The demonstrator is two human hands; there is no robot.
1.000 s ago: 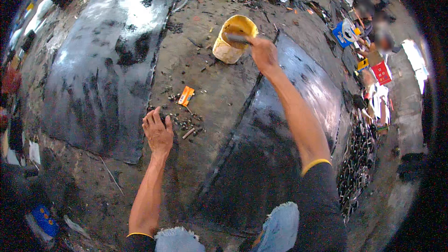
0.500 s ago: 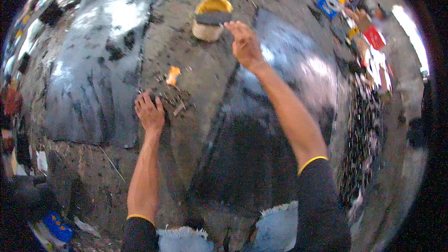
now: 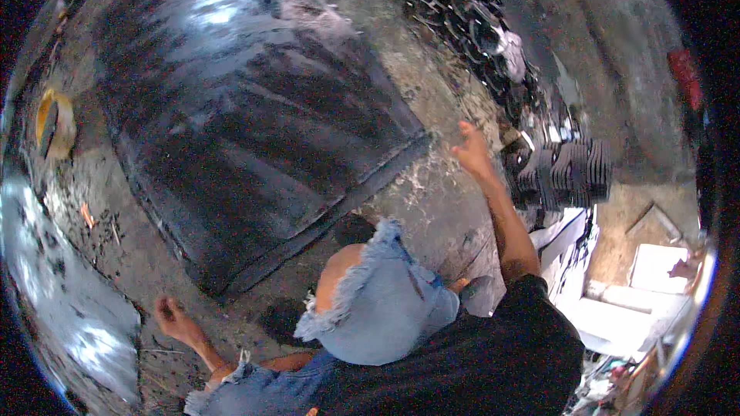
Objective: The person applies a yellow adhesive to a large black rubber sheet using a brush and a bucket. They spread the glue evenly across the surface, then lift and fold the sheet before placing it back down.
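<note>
Over the bare ground at the right, my right hand reaches out with thumb and a finger apart, nothing visible in it. Just beyond it stands a stack of dark, wavy-edged flat pieces, which it does not touch. My left hand is low at the left, near the close corner of a large dark sheet; its fingers look curled and blurred, and what they hold, if anything, is unclear. A yellowish tub with a dark flat tool across its mouth is at the far left.
A second shiny grey sheet lies at lower left. Small scraps surround an orange item. A long heap of dark scraps runs along the upper right. White boxy things and a brown board lie at right.
My view has swung to the right. My right hand has left the tub and now reaches beside the dark stack; my left hand is off the ground near the scraps.
</note>
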